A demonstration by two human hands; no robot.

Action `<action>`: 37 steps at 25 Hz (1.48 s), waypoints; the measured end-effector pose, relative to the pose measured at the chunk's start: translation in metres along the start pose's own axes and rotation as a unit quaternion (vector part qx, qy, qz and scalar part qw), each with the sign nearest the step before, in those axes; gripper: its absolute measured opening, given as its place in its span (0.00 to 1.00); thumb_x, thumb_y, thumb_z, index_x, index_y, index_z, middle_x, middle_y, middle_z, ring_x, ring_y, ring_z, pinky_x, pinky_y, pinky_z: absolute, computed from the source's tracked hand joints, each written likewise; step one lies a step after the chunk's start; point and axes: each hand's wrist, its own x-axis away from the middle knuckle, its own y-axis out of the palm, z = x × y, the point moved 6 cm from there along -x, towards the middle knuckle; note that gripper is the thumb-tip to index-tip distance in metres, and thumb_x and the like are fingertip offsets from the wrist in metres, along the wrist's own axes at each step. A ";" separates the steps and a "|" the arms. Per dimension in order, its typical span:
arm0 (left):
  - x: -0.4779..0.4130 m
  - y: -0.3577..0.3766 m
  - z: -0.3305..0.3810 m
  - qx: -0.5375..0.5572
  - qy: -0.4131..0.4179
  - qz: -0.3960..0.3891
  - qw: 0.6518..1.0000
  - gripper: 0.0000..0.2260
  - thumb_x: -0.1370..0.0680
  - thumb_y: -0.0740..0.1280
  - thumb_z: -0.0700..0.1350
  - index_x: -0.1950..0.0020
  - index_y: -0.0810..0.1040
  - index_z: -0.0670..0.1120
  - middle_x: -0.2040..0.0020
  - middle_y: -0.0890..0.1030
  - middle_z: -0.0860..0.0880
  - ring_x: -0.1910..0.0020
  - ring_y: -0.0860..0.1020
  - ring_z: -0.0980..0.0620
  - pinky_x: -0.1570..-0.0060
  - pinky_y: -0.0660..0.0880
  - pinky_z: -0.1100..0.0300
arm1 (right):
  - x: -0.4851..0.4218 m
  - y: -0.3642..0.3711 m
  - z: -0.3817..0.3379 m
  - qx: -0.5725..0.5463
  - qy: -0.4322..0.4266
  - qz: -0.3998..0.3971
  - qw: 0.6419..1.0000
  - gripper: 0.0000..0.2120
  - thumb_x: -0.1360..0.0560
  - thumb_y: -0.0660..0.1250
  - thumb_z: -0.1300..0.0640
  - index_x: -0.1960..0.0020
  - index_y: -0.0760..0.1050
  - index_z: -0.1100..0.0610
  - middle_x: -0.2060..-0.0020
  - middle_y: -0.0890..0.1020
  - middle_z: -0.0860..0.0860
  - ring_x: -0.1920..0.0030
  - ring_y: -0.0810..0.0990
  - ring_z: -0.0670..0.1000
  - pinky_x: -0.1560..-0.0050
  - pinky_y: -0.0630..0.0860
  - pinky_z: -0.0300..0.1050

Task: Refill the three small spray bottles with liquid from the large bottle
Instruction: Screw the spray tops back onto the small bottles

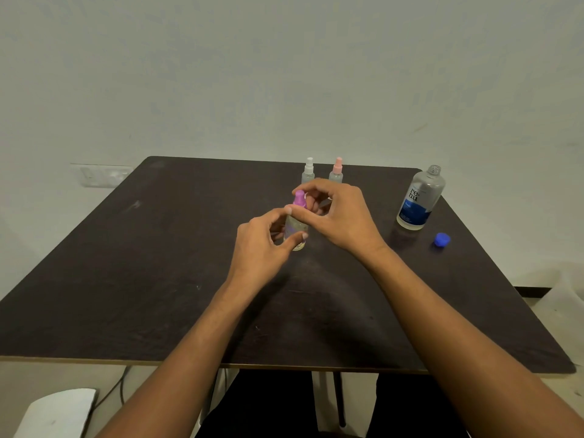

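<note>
Gripped purple-capped spray bottle (296, 227) at table (158, 248) centre, both hands.

Left hand (262, 245) clasped body; right hand (336, 210) pinched around purple cap. Stood behind: white-capped bottle (308, 172), pink-capped bottle (337, 172). Stood right: large bottle (420, 199), uncapped; blue cap (441, 239) beside.

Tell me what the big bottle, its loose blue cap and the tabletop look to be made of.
Large bottle: clear plastic, probably, see-through with a glossy printed label. Blue cap: opaque moulded plastic, slight sheen. Table: dark matte laminate over board, likely; a pale core shows along the near edge and scuffs mark the top.
</note>
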 end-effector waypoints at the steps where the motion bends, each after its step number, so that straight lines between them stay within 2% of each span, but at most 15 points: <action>1: 0.001 0.000 0.000 0.002 0.000 -0.001 1.000 0.21 0.26 0.78 0.53 0.34 0.81 0.52 0.47 0.86 0.55 0.46 0.83 0.60 0.42 0.80 0.63 | 0.000 0.001 0.002 0.008 0.006 -0.007 1.000 0.18 0.26 0.77 0.42 0.41 0.83 0.50 0.55 0.83 0.43 0.54 0.81 0.44 0.54 0.79 0.33; 4: 0.001 0.000 0.001 0.010 0.006 -0.008 1.000 0.20 0.25 0.78 0.49 0.34 0.82 0.54 0.46 0.85 0.57 0.44 0.83 0.61 0.40 0.80 0.61 | -0.002 -0.003 0.001 -0.001 0.000 -0.057 0.998 0.24 0.26 0.77 0.41 0.33 0.79 0.47 0.44 0.82 0.40 0.45 0.82 0.41 0.48 0.81 0.36; 6: 0.000 0.000 0.002 0.012 0.011 -0.007 1.000 0.21 0.25 0.78 0.51 0.33 0.81 0.53 0.44 0.86 0.56 0.44 0.83 0.61 0.39 0.80 0.61 | -0.006 -0.005 -0.002 -0.044 -0.012 -0.117 0.992 0.26 0.23 0.76 0.49 0.28 0.74 0.47 0.39 0.82 0.40 0.39 0.81 0.40 0.41 0.81 0.37; 8: -0.001 0.001 0.002 0.015 0.008 -0.005 1.000 0.23 0.26 0.78 0.53 0.32 0.81 0.53 0.43 0.86 0.55 0.44 0.83 0.60 0.40 0.80 0.61 | -0.008 -0.006 -0.004 -0.067 -0.022 -0.160 0.985 0.27 0.22 0.75 0.57 0.25 0.72 0.49 0.40 0.84 0.42 0.38 0.82 0.40 0.37 0.79 0.37; 10: -0.001 0.001 0.003 0.022 0.007 -0.006 1.000 0.23 0.26 0.78 0.54 0.32 0.81 0.53 0.43 0.86 0.55 0.44 0.83 0.61 0.41 0.80 0.63 | -0.009 -0.006 -0.004 -0.053 -0.024 -0.143 0.988 0.26 0.23 0.76 0.58 0.28 0.74 0.49 0.44 0.85 0.43 0.42 0.83 0.40 0.38 0.79 0.36; 14: -0.001 0.000 0.006 0.027 0.005 -0.003 1.000 0.21 0.26 0.78 0.54 0.34 0.82 0.55 0.46 0.85 0.56 0.45 0.83 0.61 0.43 0.80 0.65 | -0.007 -0.007 -0.003 -0.013 -0.026 -0.038 0.999 0.23 0.29 0.80 0.46 0.36 0.80 0.49 0.52 0.83 0.43 0.52 0.83 0.43 0.48 0.79 0.31; 17: 0.001 0.001 0.009 0.026 0.011 -0.012 1.000 0.19 0.26 0.78 0.52 0.36 0.82 0.55 0.48 0.85 0.58 0.46 0.83 0.62 0.43 0.81 0.64 | -0.005 -0.002 -0.004 0.029 -0.026 -0.023 0.999 0.26 0.31 0.79 0.39 0.37 0.80 0.47 0.52 0.81 0.41 0.53 0.81 0.43 0.52 0.77 0.30; 20: 0.002 0.000 0.008 0.031 0.005 -0.011 0.999 0.19 0.25 0.78 0.51 0.35 0.82 0.55 0.48 0.86 0.58 0.47 0.83 0.63 0.43 0.80 0.65 | -0.007 -0.007 -0.004 -0.032 -0.015 -0.060 0.998 0.29 0.29 0.79 0.41 0.32 0.76 0.46 0.46 0.83 0.41 0.45 0.82 0.42 0.45 0.79 0.34; 22: 0.001 -0.001 0.006 0.030 -0.004 -0.007 1.000 0.21 0.26 0.78 0.53 0.34 0.81 0.54 0.47 0.85 0.57 0.47 0.83 0.63 0.43 0.80 0.67 | -0.009 -0.010 -0.005 -0.116 -0.007 -0.120 0.986 0.28 0.24 0.77 0.51 0.28 0.72 0.49 0.44 0.86 0.45 0.42 0.84 0.44 0.39 0.80 0.39; 24: 0.000 0.000 0.005 0.028 -0.002 -0.011 1.000 0.22 0.26 0.78 0.54 0.33 0.81 0.53 0.46 0.86 0.56 0.46 0.83 0.63 0.43 0.80 0.66 | -0.010 -0.011 -0.006 -0.129 -0.016 -0.155 0.979 0.26 0.22 0.76 0.57 0.27 0.72 0.52 0.46 0.87 0.47 0.43 0.85 0.45 0.38 0.80 0.40; 27: 0.001 0.001 0.007 0.023 0.005 -0.008 1.000 0.22 0.26 0.78 0.54 0.33 0.82 0.53 0.46 0.86 0.56 0.46 0.83 0.62 0.43 0.80 0.66 | -0.009 -0.010 -0.007 -0.058 -0.020 -0.103 0.993 0.24 0.26 0.80 0.54 0.32 0.77 0.50 0.51 0.85 0.47 0.51 0.84 0.44 0.44 0.80 0.35; 31: 0.002 0.001 0.011 0.027 0.017 -0.006 0.999 0.20 0.26 0.79 0.51 0.36 0.82 0.55 0.48 0.86 0.58 0.47 0.83 0.64 0.43 0.80 0.65 | -0.004 -0.004 -0.006 -0.008 -0.035 -0.024 0.999 0.24 0.30 0.81 0.44 0.38 0.79 0.48 0.57 0.81 0.47 0.57 0.80 0.48 0.54 0.79 0.35; 34: 0.002 -0.002 0.009 0.029 0.011 -0.010 0.999 0.19 0.25 0.78 0.48 0.35 0.82 0.55 0.47 0.86 0.58 0.46 0.83 0.63 0.41 0.81 0.63 | -0.002 -0.002 -0.006 0.011 -0.034 -0.018 0.999 0.28 0.31 0.80 0.38 0.36 0.78 0.46 0.54 0.80 0.41 0.54 0.80 0.44 0.53 0.77 0.31; 37: 0.003 -0.005 0.008 0.029 0.007 -0.003 1.000 0.20 0.26 0.78 0.50 0.34 0.82 0.54 0.47 0.86 0.57 0.46 0.83 0.63 0.42 0.80 0.66 | -0.005 -0.010 -0.009 -0.062 -0.026 -0.059 0.996 0.29 0.27 0.79 0.45 0.30 0.74 0.48 0.44 0.83 0.42 0.43 0.82 0.41 0.44 0.80 0.35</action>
